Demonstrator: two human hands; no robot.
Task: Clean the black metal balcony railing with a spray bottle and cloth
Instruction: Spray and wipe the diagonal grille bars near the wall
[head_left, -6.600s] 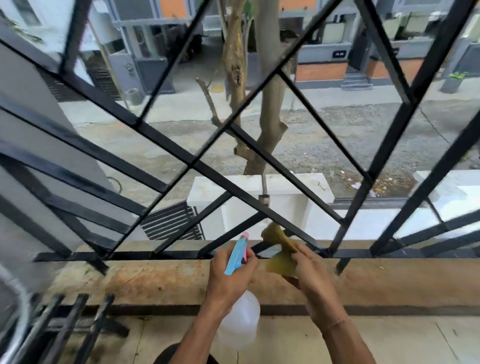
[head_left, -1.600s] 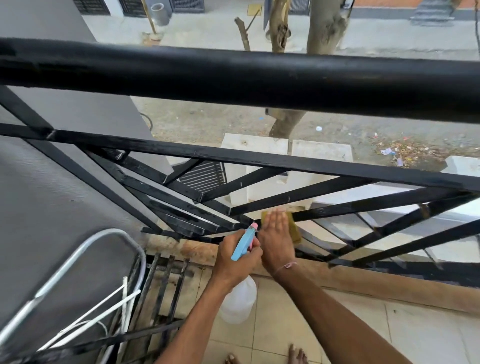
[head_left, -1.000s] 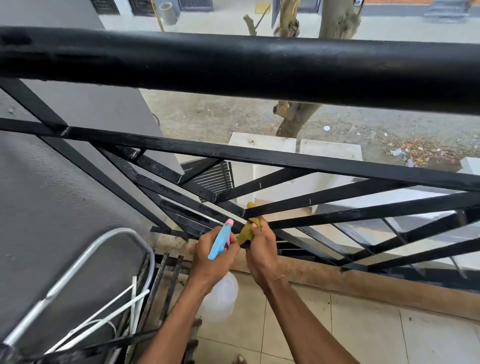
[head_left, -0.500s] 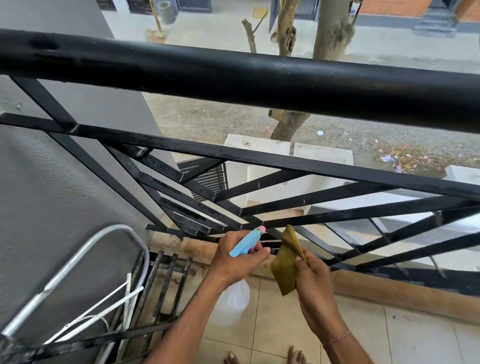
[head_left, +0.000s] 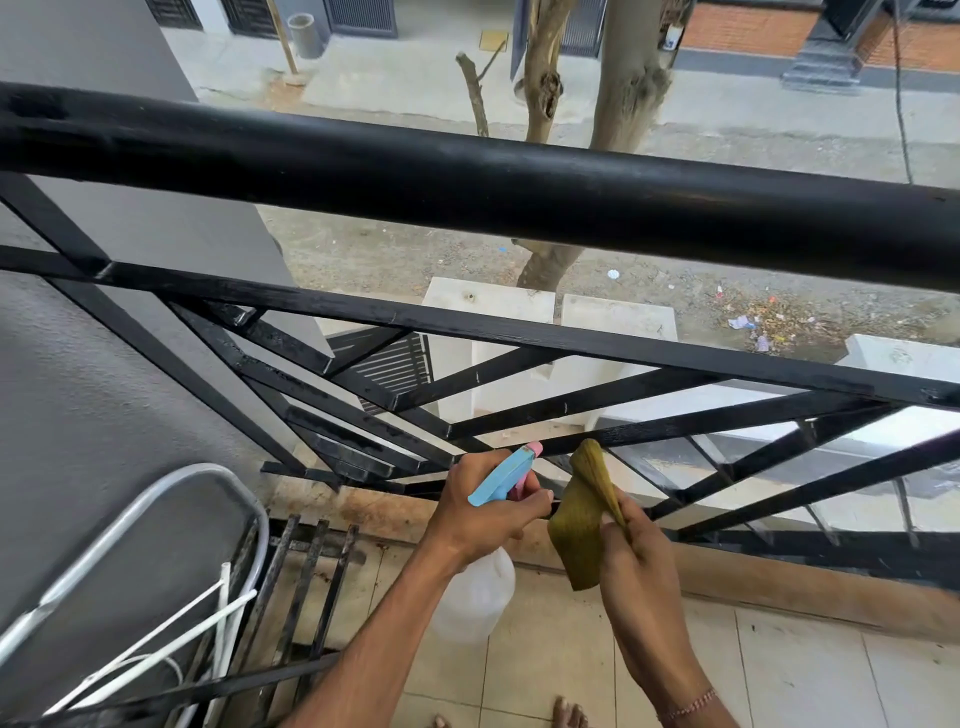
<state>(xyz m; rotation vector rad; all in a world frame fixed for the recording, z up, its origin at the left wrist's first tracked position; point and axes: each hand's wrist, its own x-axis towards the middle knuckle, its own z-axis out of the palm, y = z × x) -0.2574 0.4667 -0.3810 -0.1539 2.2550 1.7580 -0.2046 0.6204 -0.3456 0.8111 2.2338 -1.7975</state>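
My left hand (head_left: 485, 512) is wrapped around the neck of the one spray bottle (head_left: 475, 597), fingers (head_left: 524, 506) curled over the trigger; its blue-and-pink head (head_left: 506, 473) points up and away from me toward the bars, and the clear body hangs below my palm. My right hand (head_left: 631, 551) sits just right of it, pinching the single olive-green cloth (head_left: 582, 525) between thumb and fingertips, so the cloth stands up in a fold above my knuckles and drapes down beside them. The cloth's top edge reaches one slanted bar of the black railing (head_left: 519, 332); whether it truly touches the metal I cannot tell, since the fold overlaps the bar from this angle. The railing fills the space beyond my fingers: a thick round top rail (head_left: 467, 192) crosses high above them, a flat rail runs below that, and slanted bars fan out left and right. Left of my left hand, a white wire-framed rack (head_left: 156, 571) leans against the grey wall (head_left: 104, 415), with a loose black metal grille (head_left: 306, 571) lying between it and my wrist. Below my hands is the tiled floor (head_left: 779, 675), where the toes of my two bare feet (head_left: 566, 714) peek in. Past the bars, two tree trunks (head_left: 623, 93) rise from the street.
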